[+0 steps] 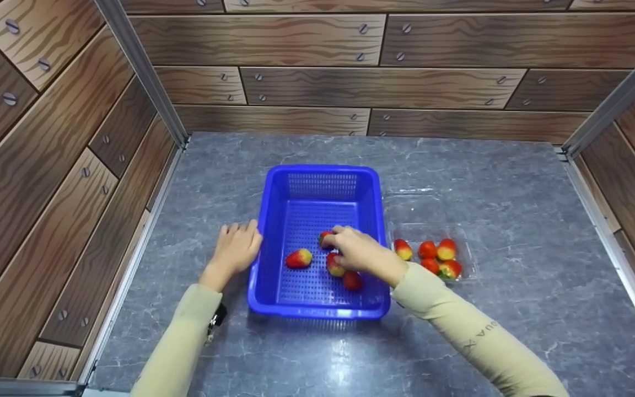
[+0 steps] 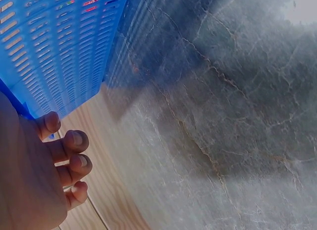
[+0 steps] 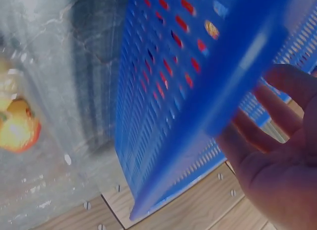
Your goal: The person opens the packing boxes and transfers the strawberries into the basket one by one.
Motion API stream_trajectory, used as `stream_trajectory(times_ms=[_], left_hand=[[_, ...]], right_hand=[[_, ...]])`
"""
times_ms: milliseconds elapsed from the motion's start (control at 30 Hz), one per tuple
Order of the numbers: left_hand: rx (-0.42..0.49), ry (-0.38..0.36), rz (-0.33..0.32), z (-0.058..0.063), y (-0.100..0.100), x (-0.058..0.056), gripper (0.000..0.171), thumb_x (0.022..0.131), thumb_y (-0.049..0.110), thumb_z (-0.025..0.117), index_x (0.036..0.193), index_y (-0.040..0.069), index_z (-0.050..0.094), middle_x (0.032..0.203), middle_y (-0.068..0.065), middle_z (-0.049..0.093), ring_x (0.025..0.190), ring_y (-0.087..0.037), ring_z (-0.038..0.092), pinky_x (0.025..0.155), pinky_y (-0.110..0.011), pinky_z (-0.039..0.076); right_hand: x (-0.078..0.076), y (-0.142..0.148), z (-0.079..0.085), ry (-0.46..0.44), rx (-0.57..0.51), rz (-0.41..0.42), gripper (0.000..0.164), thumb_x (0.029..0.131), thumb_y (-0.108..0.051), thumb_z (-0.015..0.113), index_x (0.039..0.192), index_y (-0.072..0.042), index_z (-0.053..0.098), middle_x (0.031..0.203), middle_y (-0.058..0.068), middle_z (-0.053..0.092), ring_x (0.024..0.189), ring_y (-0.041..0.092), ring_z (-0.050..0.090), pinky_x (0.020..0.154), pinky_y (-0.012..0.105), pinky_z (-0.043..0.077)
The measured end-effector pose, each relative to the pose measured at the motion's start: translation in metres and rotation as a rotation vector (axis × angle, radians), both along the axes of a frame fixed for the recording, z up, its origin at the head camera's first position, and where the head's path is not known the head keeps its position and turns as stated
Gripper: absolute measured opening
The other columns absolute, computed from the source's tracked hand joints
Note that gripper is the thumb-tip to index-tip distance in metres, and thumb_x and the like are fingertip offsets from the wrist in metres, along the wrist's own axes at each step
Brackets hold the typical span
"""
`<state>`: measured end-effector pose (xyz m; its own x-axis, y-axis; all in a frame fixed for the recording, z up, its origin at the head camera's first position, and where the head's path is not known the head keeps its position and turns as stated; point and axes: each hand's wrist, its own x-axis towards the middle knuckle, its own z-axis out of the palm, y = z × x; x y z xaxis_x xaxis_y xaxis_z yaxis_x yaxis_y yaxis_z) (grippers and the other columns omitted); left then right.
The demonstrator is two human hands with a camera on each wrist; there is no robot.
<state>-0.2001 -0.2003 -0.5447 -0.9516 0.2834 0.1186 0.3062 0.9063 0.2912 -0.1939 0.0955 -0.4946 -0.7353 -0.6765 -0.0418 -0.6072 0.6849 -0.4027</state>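
Blue plastic basket (image 1: 317, 314), right between two busy hands! On its left edge sits the left hand (image 1: 235, 248), touching the rim from outside, fingers loosely bent and slightly apart in the left wrist view; its thumb is hard to make out.

Over on the other side, the right hand (image 1: 364, 252) dips across the right rim, thumb and index finger apart, palm down over the fruit. Is it gripping anything? Cannot tell: the fingertips blend into the berries from above and vanish behind the rim in the right wrist view.

And look at that fruit! One strawberry (image 1: 324, 237) peeks out at the tip of the right index finger, another (image 1: 335, 266) lies just under the thumb, a darker red one (image 1: 353, 280) sits on the near side of that hand, and a red-and-yellow one (image 1: 299, 258) rests to its left, well inside the basket between both hands.

Just right of the right hand's wrist, a clear plastic box (image 1: 469, 251) holds five visible strawberries (image 1: 446, 249), its clear lid (image 1: 416, 205) lying beyond them. Grey marbled tabletop (image 1: 527, 231) spreads beneath everything!
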Motion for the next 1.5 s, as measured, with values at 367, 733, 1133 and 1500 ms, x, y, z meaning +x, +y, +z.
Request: stream_trajectory(times_ms=[367,733,1133,1500], left_hand=[[-0.007,0.001,0.011,0.000,0.001,0.001,0.028,0.103,0.021,0.035,0.111,0.002,0.054,0.100,-0.019,0.066,0.094,-0.040,0.057,0.084,-0.054,0.035],[-0.010,-0.020,0.012,0.001,-0.001,0.000,0.032,0.104,0.022,0.033,0.115,0.001,0.055,0.105,-0.020,0.066,0.097,-0.041,0.057,0.087,-0.055,0.035],[-0.005,0.025,0.005,-0.002,-0.001,0.001,0.023,0.102,0.019,0.035,0.100,0.004,0.053,0.089,-0.016,0.064,0.083,-0.038,0.056,0.077,-0.050,0.035],[-0.007,0.026,0.002,-0.001,0.000,0.000,0.025,0.103,0.020,0.035,0.103,0.003,0.054,0.095,-0.018,0.065,0.088,-0.040,0.058,0.081,-0.053,0.036]], right_hand=[[-0.003,0.027,0.027,0.099,-0.047,-0.055,0.025,0.083,-0.011,0.073,0.107,-0.009,0.072,0.105,0.009,0.066,0.096,0.030,0.065,0.081,0.048,0.054],[-0.009,0.072,0.034,0.135,-0.147,-0.172,0.022,0.083,-0.009,0.073,0.105,-0.006,0.073,0.102,0.010,0.069,0.090,0.028,0.067,0.077,0.045,0.055],[-0.008,0.117,0.014,0.155,-0.165,-0.270,0.018,0.080,-0.004,0.070,0.097,-0.004,0.073,0.096,0.010,0.069,0.088,0.030,0.066,0.075,0.046,0.054],[0.006,0.161,-0.011,-0.003,-0.019,-0.356,0.027,0.076,-0.001,0.071,0.103,0.000,0.070,0.101,0.019,0.066,0.093,0.039,0.065,0.078,0.054,0.053]])
